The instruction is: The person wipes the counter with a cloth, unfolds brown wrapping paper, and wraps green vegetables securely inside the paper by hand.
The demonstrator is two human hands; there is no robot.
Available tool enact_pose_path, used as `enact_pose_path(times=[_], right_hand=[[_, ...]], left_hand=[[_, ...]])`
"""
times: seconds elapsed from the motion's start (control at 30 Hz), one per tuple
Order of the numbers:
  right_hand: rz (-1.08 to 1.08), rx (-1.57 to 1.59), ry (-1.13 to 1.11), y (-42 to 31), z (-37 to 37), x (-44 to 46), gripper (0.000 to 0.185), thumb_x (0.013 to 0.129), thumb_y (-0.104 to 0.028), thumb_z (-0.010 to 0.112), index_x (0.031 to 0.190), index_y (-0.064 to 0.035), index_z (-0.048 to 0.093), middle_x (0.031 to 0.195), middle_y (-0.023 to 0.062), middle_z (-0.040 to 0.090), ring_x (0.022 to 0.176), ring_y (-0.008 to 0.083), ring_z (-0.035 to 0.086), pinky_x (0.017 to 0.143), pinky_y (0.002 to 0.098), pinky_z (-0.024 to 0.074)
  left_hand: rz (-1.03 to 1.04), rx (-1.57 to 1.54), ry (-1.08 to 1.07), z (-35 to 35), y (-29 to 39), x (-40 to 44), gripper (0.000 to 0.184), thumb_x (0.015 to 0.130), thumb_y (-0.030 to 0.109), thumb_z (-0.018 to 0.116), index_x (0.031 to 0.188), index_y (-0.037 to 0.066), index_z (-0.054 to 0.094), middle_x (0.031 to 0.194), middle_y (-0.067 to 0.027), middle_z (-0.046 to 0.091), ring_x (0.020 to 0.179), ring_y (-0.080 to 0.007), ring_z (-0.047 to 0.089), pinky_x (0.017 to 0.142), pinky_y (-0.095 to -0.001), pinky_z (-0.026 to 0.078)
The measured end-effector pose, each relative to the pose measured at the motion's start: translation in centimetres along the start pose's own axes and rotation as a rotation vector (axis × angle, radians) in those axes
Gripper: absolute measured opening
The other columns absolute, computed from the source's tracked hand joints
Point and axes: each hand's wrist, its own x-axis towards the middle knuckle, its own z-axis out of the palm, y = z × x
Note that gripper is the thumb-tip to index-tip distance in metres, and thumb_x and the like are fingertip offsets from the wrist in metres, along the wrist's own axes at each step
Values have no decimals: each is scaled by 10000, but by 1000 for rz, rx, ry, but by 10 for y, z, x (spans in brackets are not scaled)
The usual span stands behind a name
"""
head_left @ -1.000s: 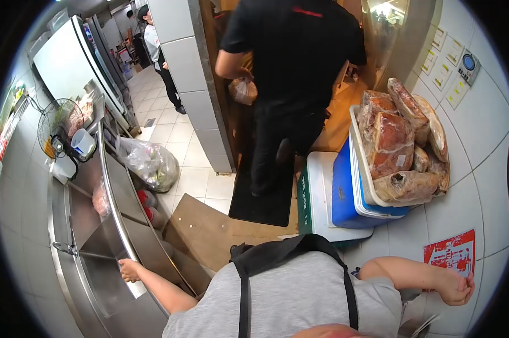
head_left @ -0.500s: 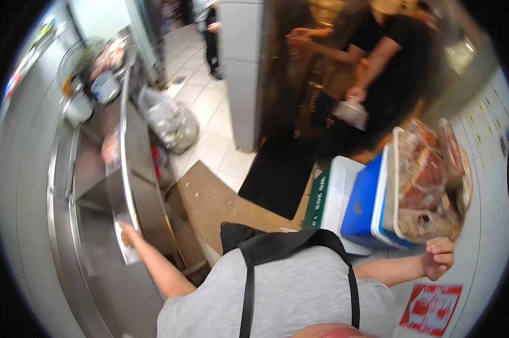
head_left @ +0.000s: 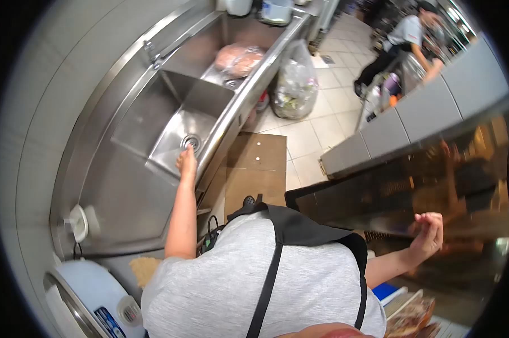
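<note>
My left hand point(head_left: 187, 162) is over the near basin of the steel sink point(head_left: 125, 191), close to its round drain point(head_left: 191, 142). Its fingers are bunched together, and whether anything is between them is too small to tell. Out to the right, my right hand point(head_left: 429, 234) is raised in the air with its fingers curled; nothing shows in it. In the far basin lies pinkish food in a clear plastic bag point(head_left: 240, 59). A faucet point(head_left: 152, 56) stands on the sink's back edge.
A tied clear bag point(head_left: 297, 84) stands on the tiled floor beside the sink. Cardboard point(head_left: 257, 163) covers the floor ahead. A person point(head_left: 406, 36) bends over items beyond the tiled half-wall point(head_left: 418, 112). A rounded light-blue appliance point(head_left: 97, 293) sits lower left, wrapped meat point(head_left: 412, 318) lower right.
The view has swung left toward the sink; the coolers and meat have shifted to the lower right edge. My left hand has moved from the sink's front rim to over the near basin.
</note>
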Motion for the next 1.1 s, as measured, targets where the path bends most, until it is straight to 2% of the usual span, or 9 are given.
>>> enact_pose_path(times=[0.17, 0.37, 0.47, 0.63, 0.7, 0.73, 0.83, 0.97, 1.1], right_hand=[[-129, -454, -352, 67, 125, 57, 133, 853, -87, 534, 925, -10, 614, 935, 103, 562, 895, 223, 514, 806, 332, 405], [-365, -859, -466, 151, 272, 76, 572, 792, -335, 632, 1304, -182, 429, 1327, 162, 357, 1257, 354, 267, 1022, 483, 202], [-423, -514, -860, 158, 354, 74, 615, 783, -343, 639, 1330, -198, 398, 1362, 169, 327, 1284, 376, 232, 1031, 493, 190], [-624, -22, -1246, 97, 482, 34, 580, 761, -212, 674, 1292, -152, 447, 1340, 179, 344, 1243, 381, 285, 1018, 467, 240], [-757, 129, -1343, 64, 518, 20, 578, 763, -201, 669, 1293, -147, 445, 1334, 184, 344, 1237, 373, 293, 1014, 459, 252], [-788, 149, -1399, 39, 525, 14, 573, 767, -194, 663, 1292, -134, 442, 1339, 185, 334, 1232, 365, 302, 1013, 452, 257], [-892, 327, -1518, 1, 551, -2, 548, 800, -254, 636, 1300, -155, 434, 1369, 160, 307, 1261, 349, 267, 1023, 448, 256], [-960, 517, -1641, -31, 561, -35, 529, 798, -216, 637, 1279, -105, 445, 1334, 189, 323, 1224, 372, 311, 1000, 447, 295], [-991, 604, -1788, -51, 551, -69, 516, 804, -198, 631, 1279, -119, 446, 1340, 187, 315, 1218, 364, 334, 976, 442, 336]], left_hand=[[-9, -8, -75, -12, 11, -6, 614, 881, 538, 327, 1050, 14, 599, 1150, -236, 520, 1147, -384, 394, 1001, -476, 223], [399, -152, 263, -47, 29, -62, 361, 826, 337, 574, 1017, 38, 508, 1097, -160, 449, 1090, -312, 390, 957, -409, 319], [233, -40, 102, -99, 33, -112, 422, 825, 342, 575, 1077, 14, 492, 1170, -162, 399, 1132, -312, 373, 984, -406, 316], [-412, 339, 649, -156, -44, -181, 579, 804, 378, 581, 1173, -50, 450, 1238, -222, 410, 1180, -369, 341, 1007, -429, 283], [-702, 422, 940, -170, -112, -203, 666, 859, 417, 473, 1242, -118, 368, 1340, -251, 328, 1283, -397, 229, 1061, -454, 185], [-907, 480, 906, -184, -128, -220, 640, 893, 468, 344, 1308, -19, 352, 1396, -198, 284, 1322, -367, 181, 1070, -488, 136], [-969, 583, 955, -154, -226, -221, 646, 885, 516, 284, 1333, 55, 351, 1418, -131, 282, 1331, -350, 172, 1076, -497, 80], [-830, 476, 814, -147, -124, -181, 590, 894, 447, 304, 1369, 99, 305, 1439, -109, 248, 1344, -329, 141, 1086, -489, 48], [-686, 465, 1053, -87, -107, -198, 538, 907, 327, 327, 1353, 28, 308, 1421, -156, 266, 1329, -334, 193, 1092, -445, 89]])
